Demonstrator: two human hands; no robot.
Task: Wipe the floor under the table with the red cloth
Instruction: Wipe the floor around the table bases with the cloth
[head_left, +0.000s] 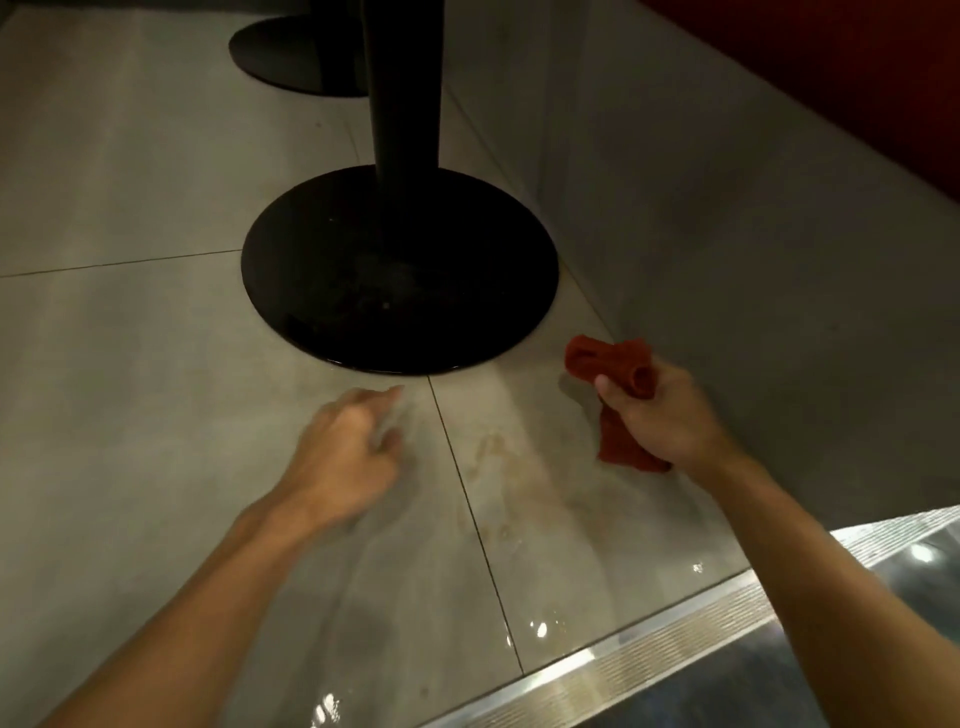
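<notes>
1. Head view, nearest edge: a ribbed metal strip (649, 660) runs slantwise across the lower right corner, with a dark glossy surface (909, 623) beyond it on the right.
2. Both bare forearms reach forward from the bottom over the grey tiled floor (156, 364), which shines wet near the strip.
3. The left hand (345, 457) is blurred; its fingers are loosely bent and apart, with nothing in them. Whether it touches the floor cannot be told.
4. Between the 2 hands, a faint brownish stain (493, 452) lies on the tile just right of a dark grout line.
5. The right hand (660, 415) is clamped on the red cloth (608, 358), fingers and thumb curled round its middle. 1 bunched end sticks out ahead of the thumb and the other hangs below the palm, low over the floor near the wall. Contact with the floor cannot be told.
6. Just past the hands sits the round black counter base (400, 270), flat on the floor, with the black counter post (405, 104) rising from it.
7. A grey wall (727, 208) runs along the right, with dark red padding (831, 78) above it.
8. Farthest back, part of a second black base (296, 52) shows at the top.
</notes>
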